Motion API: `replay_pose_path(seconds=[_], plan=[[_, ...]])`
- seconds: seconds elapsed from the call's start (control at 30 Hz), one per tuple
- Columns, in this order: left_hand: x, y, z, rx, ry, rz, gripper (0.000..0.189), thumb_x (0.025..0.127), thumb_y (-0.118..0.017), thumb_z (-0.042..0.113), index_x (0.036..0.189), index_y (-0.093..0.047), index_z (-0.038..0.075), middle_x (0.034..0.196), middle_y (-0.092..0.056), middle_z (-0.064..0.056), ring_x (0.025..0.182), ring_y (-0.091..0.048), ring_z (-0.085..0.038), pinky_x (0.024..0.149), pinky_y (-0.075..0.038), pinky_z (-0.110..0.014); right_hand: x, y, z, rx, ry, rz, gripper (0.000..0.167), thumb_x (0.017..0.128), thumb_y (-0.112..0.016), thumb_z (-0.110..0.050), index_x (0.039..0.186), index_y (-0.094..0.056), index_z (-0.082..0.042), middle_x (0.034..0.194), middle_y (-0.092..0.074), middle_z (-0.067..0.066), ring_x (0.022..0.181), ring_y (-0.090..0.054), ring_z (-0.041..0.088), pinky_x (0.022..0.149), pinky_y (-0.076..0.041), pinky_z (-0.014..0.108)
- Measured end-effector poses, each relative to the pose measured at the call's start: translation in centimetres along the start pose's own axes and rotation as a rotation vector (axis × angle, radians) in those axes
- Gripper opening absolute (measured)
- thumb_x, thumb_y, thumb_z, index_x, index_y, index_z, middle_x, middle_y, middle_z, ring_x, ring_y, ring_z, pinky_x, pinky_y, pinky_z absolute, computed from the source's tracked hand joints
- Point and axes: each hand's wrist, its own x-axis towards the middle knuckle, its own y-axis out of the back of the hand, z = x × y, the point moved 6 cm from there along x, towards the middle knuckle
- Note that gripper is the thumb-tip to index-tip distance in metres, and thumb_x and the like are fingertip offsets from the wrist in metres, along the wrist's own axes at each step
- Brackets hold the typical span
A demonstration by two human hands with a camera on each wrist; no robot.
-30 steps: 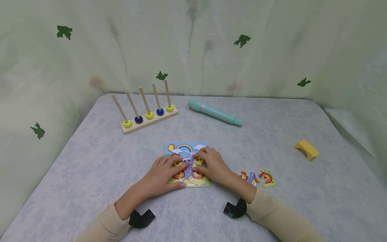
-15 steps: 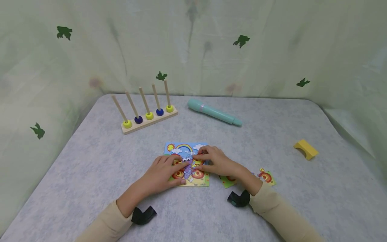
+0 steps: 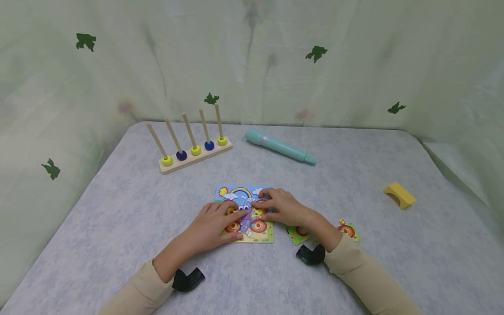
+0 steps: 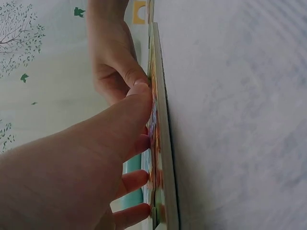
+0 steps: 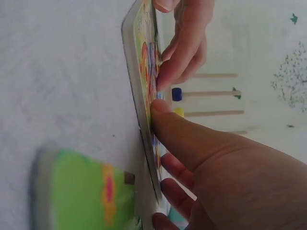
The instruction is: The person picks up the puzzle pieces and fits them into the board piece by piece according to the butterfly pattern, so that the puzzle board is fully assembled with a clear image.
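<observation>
A butterfly jigsaw puzzle point(image 3: 256, 238) on a thin board lies on the table at front centre. My left hand point(image 3: 208, 227) rests on its left side, fingers spread over the pieces and thumb near the bottom edge. On the right side, my right hand point(image 3: 287, 208) touches a yellow-and-red wing piece point(image 3: 257, 212) with index finger and thumb apart. In the right wrist view the right thumb point(image 5: 177, 127) lies on the board's face, with the other fingers at its far edge. A loose green puzzle piece point(image 3: 297, 236) lies beside the right wrist, blurred close up in the right wrist view.
Another loose piece point(image 3: 349, 231) lies right of the right forearm, which hides the table between. Behind stand a wooden peg rack point(image 3: 193, 162) with yellow and blue beads and a teal pen-shaped toy point(image 3: 281, 148). A yellow arch block point(image 3: 400, 195) lies at right.
My right hand and forearm have shifted a little right, the thumb drawing back from the butterfly's middle. A green piece shows left of the forearm; the middle loose pieces are now covered. Left hand almost unmoved.
</observation>
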Motion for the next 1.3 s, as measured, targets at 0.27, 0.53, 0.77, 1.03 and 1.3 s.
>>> replay_pose_path(seconds=[0.27, 0.53, 0.77, 1.03, 1.3], plan=[[-1.6, -0.3, -1.4, -0.209, 0.034, -0.015, 0.077, 0.080, -0.056, 0.056, 0.141, -0.031, 0.015, 0.141, -0.026, -0.010, 0.127, -0.024, -0.029, 0.100, -0.023, -0.047, -0.3, 0.0, -0.1, -0.054, -0.053, -0.025, 0.048, 0.088, -0.055, -0.039, 0.133, -0.046, -0.027, 0.132, -0.038, 0.006, 0.115, -0.035, 0.026, 0.094, -0.027, 0.045], [-3.8, -0.6, -3.5, -0.321, 0.176, 0.041, 0.095, 0.077, -0.059, 0.058, 0.142, -0.019, 0.002, 0.144, -0.019, -0.015, 0.130, -0.019, -0.032, 0.100, -0.025, -0.047, -1.0, 0.8, 0.2, 0.147, -0.074, -0.012, 0.054, 0.087, -0.057, -0.036, 0.134, -0.043, -0.015, 0.134, -0.038, 0.006, 0.124, -0.031, 0.023, 0.099, -0.024, 0.046], [-4.3, -1.5, -3.9, -0.342, 0.193, 0.093, 0.094, 0.078, -0.055, 0.061, 0.142, -0.019, 0.002, 0.145, -0.021, -0.013, 0.130, -0.020, -0.031, 0.100, -0.024, -0.049, -4.0, 2.6, -0.1, 0.230, -0.101, 0.099, 0.056, 0.086, -0.061, -0.031, 0.134, -0.041, -0.011, 0.136, -0.037, 0.003, 0.126, -0.029, 0.020, 0.099, -0.028, 0.043], [-4.3, -1.7, -3.8, -0.327, 0.186, 0.105, 0.093, 0.078, -0.052, 0.062, 0.143, -0.019, 0.003, 0.145, -0.020, -0.011, 0.131, -0.019, -0.028, 0.101, -0.023, -0.048, -8.7, 3.3, 0.1, 0.205, -0.137, 0.146, 0.064, 0.080, -0.069, -0.026, 0.134, -0.040, -0.009, 0.133, -0.040, 0.005, 0.120, -0.036, 0.022, 0.091, -0.039, 0.041], [-4.5, -1.5, -3.8, -0.318, 0.194, 0.096, 0.093, 0.079, -0.053, 0.061, 0.142, -0.020, 0.002, 0.145, -0.020, -0.012, 0.131, -0.019, -0.029, 0.101, -0.023, -0.048, -10.6, 1.7, 1.3, 0.208, -0.179, 0.100, 0.070, 0.075, -0.071, -0.032, 0.133, -0.040, -0.007, 0.131, -0.044, 0.006, 0.120, -0.040, 0.023, 0.093, -0.037, 0.042]])
